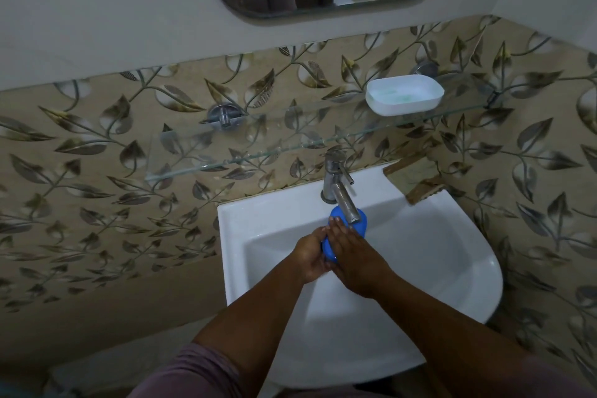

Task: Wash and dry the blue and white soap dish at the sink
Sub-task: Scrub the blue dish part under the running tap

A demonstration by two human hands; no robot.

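My left hand (311, 252) grips the one blue soap-dish part (332, 244) under the single tap (339, 186), over the basin (452, 268); my right hand (353, 250) lies flat on it. One white tray (404, 94) sits on the glass shelf (290, 145). No writing shows.

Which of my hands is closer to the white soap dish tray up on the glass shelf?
Right. Your right hand lies over the blue soap dish part under the tap, below the white tray. Your left hand grips the blue part's lower left edge, farther away.
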